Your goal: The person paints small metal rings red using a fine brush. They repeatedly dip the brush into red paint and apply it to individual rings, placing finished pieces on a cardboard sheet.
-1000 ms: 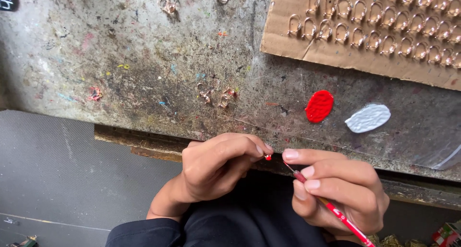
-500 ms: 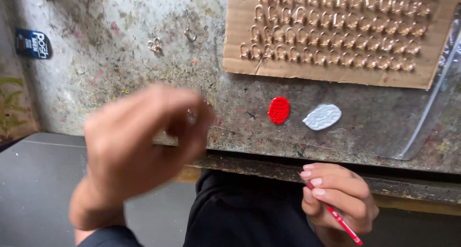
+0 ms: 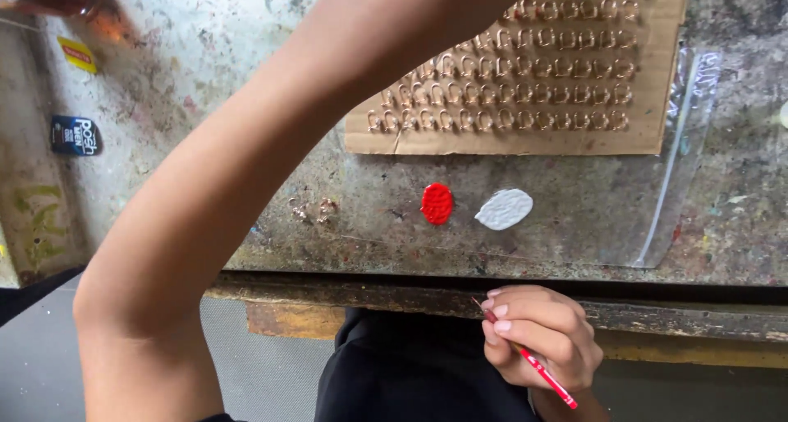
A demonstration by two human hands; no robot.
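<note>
My right hand (image 3: 542,336) at lower right pinches a thin red brush (image 3: 529,358), light and slippery so I'd hold mid-shaft; left arm (image 3: 246,184) reaches past top frame, fingers unseen, can't tell.

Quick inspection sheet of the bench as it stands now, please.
Surface: worn, paint-stained bench.
Job's things: red brush; red blob and white blob; cardboard carrying rows of metal rings.
Clutter: loose rings, clear plastic sheet, stickers.
Hands: right hand holds the brush at the bench edge; left arm reaches up, hand out of frame.
Cables: nothing seen.
Surroundings: grey floor.
</note>
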